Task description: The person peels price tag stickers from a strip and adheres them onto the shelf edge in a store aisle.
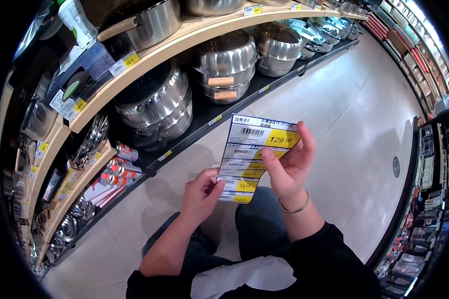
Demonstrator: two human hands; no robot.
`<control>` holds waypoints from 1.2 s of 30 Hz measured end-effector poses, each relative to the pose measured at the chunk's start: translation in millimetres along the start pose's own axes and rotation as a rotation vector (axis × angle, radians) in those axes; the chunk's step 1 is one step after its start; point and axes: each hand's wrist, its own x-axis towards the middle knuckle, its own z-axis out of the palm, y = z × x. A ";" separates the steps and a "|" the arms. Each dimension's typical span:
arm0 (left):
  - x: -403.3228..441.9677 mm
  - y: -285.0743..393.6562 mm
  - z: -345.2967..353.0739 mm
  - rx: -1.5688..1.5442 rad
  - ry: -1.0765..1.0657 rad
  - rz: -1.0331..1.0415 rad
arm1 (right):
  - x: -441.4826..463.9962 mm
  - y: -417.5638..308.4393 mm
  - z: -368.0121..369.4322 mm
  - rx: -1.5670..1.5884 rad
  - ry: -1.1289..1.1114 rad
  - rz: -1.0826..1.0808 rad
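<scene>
A sheet of price labels (249, 133), white and yellow with blue edges, is held up in front of me over the floor. The top label reads 129, and more labels with barcodes overlap below it. My right hand (289, 167) grips the right edge, thumb on the front and fingers behind. At the lower left edge, my left hand (202, 193) pinches the labels between thumb and fingers. Parts of the lower labels are hidden by my thumbs. A bracelet (295, 204) circles my right wrist.
Large steel pots (227, 67) stand on the low shelf to the left, with price tags along the wooden shelf edge (157, 45) above. Red-and-white cans (124, 169) sit at the shelf corner. Another stocked rack (419, 224) lines the right side of the tiled aisle (329, 114).
</scene>
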 end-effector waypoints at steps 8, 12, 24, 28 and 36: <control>0.0 0.3 3.1 -0.070 -0.039 -0.006 | 2.4 0.7 -2.9 -0.004 0.003 0.087; 0.5 2.0 4.2 -0.115 -0.078 -0.092 | 6.2 -4.0 5.9 0.139 0.125 0.129; 1.1 -0.3 4.1 0.044 -0.019 -0.066 | 6.2 6.3 -16.4 -0.045 -0.130 -0.074; 1.2 3.4 2.7 0.103 -0.032 -0.103 | 5.2 5.8 -15.9 -0.047 -0.135 -0.072; 2.3 1.0 4.7 -0.116 -0.028 -0.078 | 2.9 -4.6 -3.3 0.054 0.086 0.252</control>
